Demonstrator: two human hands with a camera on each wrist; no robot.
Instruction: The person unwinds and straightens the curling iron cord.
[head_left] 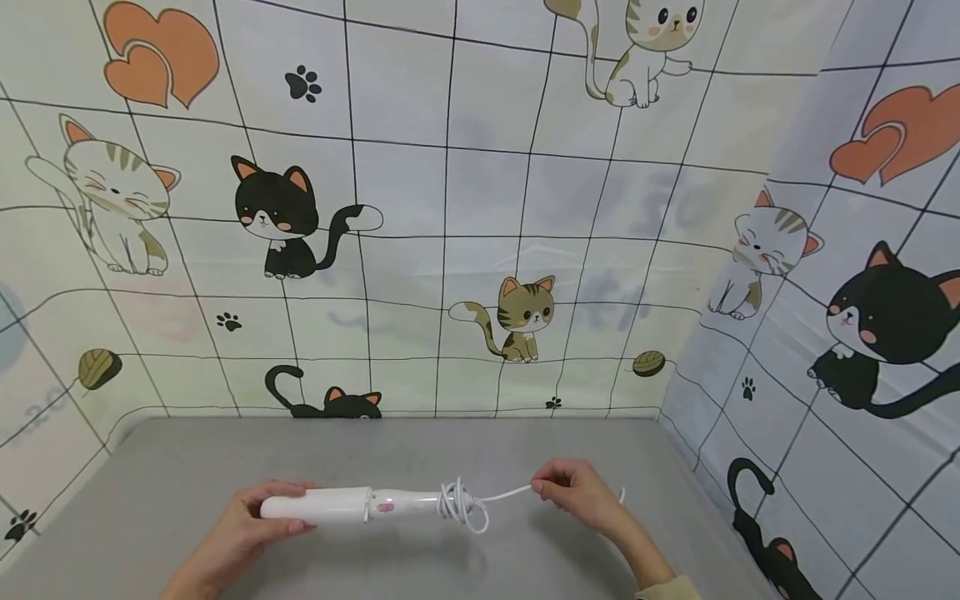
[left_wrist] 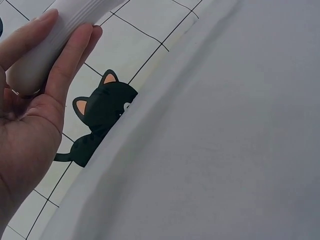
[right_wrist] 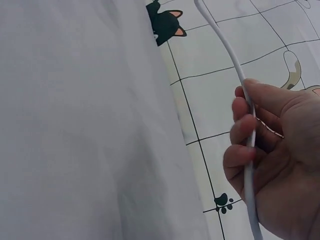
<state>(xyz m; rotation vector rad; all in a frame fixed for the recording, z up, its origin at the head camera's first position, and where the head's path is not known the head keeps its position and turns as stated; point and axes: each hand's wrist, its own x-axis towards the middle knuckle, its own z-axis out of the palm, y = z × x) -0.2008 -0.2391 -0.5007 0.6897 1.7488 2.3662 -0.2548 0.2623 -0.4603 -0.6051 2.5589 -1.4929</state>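
A white corded appliance (head_left: pixel 330 505), shaped like a curling iron, is held level above the table. It has a thick rounded end and a slimmer handle with a pink switch (head_left: pixel 386 507). My left hand (head_left: pixel 251 521) grips the thick end between thumb and fingers; the left wrist view shows this ribbed white end (left_wrist: pixel 35 62) in the hand (left_wrist: pixel 32 130). Loops of white cord (head_left: pixel 457 502) are wound round the handle's far end. From there the cord runs to my right hand (head_left: pixel 581 496), which pinches it. In the right wrist view the cord (right_wrist: pixel 227 47) passes along the curled fingers.
Below both hands lies a grey tabletop (head_left: pixel 360 454). A curtain-like sheet (head_left: pixel 405 192) printed with cats and grid lines rises behind the table. More of the same print (head_left: pixel 795 433) encloses the right side.
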